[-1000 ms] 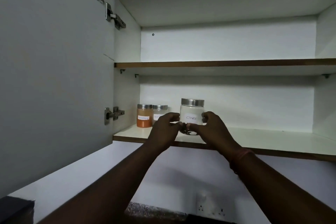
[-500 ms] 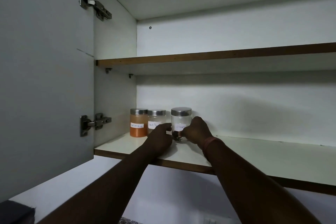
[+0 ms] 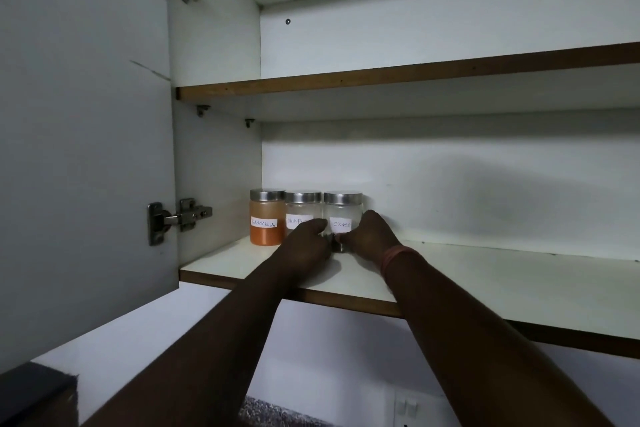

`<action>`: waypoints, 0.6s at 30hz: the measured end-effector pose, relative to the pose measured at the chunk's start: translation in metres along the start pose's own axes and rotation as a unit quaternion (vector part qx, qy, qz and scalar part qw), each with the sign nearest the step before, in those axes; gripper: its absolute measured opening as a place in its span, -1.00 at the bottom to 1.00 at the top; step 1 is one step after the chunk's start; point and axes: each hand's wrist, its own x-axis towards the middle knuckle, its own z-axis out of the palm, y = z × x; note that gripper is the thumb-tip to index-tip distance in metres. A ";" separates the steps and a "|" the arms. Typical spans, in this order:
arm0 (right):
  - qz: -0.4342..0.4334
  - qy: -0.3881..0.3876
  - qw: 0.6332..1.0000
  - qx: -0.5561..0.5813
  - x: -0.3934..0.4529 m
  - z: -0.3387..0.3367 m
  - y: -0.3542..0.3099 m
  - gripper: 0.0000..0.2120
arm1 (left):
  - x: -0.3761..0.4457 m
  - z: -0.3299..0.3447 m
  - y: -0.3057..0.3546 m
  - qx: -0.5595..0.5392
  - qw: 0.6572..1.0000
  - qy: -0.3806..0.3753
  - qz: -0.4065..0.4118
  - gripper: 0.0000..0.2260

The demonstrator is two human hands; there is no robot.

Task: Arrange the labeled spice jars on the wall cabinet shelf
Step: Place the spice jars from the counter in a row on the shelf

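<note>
Three metal-lidded glass jars stand in a row at the back left of the lower shelf (image 3: 485, 274). The leftmost holds orange powder, the red chilli powder jar (image 3: 266, 218). In the middle is the black pepper jar (image 3: 302, 210), its lower part hidden by my left hand (image 3: 308, 241). On the right is the cloves jar (image 3: 343, 213), standing on the shelf. My left hand and my right hand (image 3: 372, 236) wrap its lower part from both sides, fingers meeting in front.
The open cabinet door (image 3: 83, 149) with two hinges stands at my left. The upper shelf (image 3: 415, 71) has nothing visible on it. To the right of the jars the lower shelf is bare. A wall socket (image 3: 408, 409) shows below.
Both hands pushed the cloves jar from the shelf's front edge back and left until it stands beside the black pepper jar. The view moved closer to the cabinet.
</note>
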 end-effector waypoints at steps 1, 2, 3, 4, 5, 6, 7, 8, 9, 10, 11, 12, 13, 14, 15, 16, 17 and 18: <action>0.000 0.000 1.000 -0.006 -0.004 0.000 0.000 -0.48 | -0.003 0.000 0.002 0.015 1.000 0.008 0.006 -0.63; 0.001 0.001 1.000 -0.012 -0.008 -0.002 -0.001 -0.48 | -0.006 0.001 0.004 0.028 0.999 0.018 0.016 -0.63; 0.003 0.001 1.000 -0.017 -0.012 -0.003 -0.002 -0.47 | -0.010 0.001 0.006 0.042 0.998 0.030 0.028 -0.64; 0.007 0.001 1.000 -0.020 -0.017 -0.005 -0.003 -0.46 | -0.014 0.002 0.008 0.057 0.997 0.042 0.039 -0.63; 0.012 0.005 1.000 -0.021 -0.021 -0.006 -0.004 -0.47 | -0.018 0.003 0.009 0.071 0.995 0.051 0.048 -0.61; 0.016 0.012 1.000 -0.021 -0.026 -0.008 -0.006 -0.49 | -0.022 0.004 0.010 0.086 0.993 0.061 0.054 -0.60; 0.019 0.019 0.999 -0.024 -0.032 -0.010 -0.008 -0.50 | -0.027 0.004 0.010 0.101 0.991 0.070 0.060 -0.59; 0.019 0.026 0.999 -0.032 -0.038 -0.012 -0.012 -0.51 | -0.032 0.005 0.012 0.119 0.987 0.080 0.068 -0.60; 0.014 0.033 0.998 -0.044 -0.043 -0.014 -0.015 -0.49 | -0.036 0.006 0.014 0.129 0.985 0.086 0.079 -0.61; 0.006 0.045 0.997 -0.059 -0.050 -0.016 -0.018 -0.47 | -0.042 0.006 0.016 0.132 0.983 0.088 0.094 -0.61; -0.009 0.061 0.996 -0.071 -0.059 -0.018 -0.023 -0.47 | -0.049 0.006 0.019 0.132 0.980 0.092 0.114 -0.62; -0.028 0.079 0.993 -0.082 -0.070 -0.019 -0.029 -0.51 | -0.058 0.005 0.022 0.128 0.978 0.095 0.134 -0.62; -0.046 0.098 0.990 -0.087 -0.083 -0.018 -0.033 -0.57 | -0.068 0.004 0.024 0.121 0.976 0.100 0.148 -0.61; -0.063 0.119 0.987 -0.090 -0.094 -0.018 -0.039 -0.64 | -0.076 0.002 0.027 0.114 0.974 0.110 0.164 -0.61; -0.074 0.137 0.984 -0.092 -0.108 -0.016 -0.043 -0.70 | -0.085 0.000 0.027 0.108 0.971 0.116 0.181 -0.60; -0.084 0.153 0.980 -0.093 -0.124 -0.013 -0.046 -0.75 | -0.096 -0.002 0.025 0.106 0.967 0.118 0.200 -0.61; -0.098 0.171 0.975 -0.100 -0.139 -0.012 -0.049 -0.78 | -0.107 -0.003 0.024 0.110 0.963 0.118 0.218 -0.61; -0.114 0.186 0.969 -0.115 -0.153 -0.010 -0.051 -0.80 | -0.117 -0.003 0.022 0.115 0.958 0.117 0.237 -0.61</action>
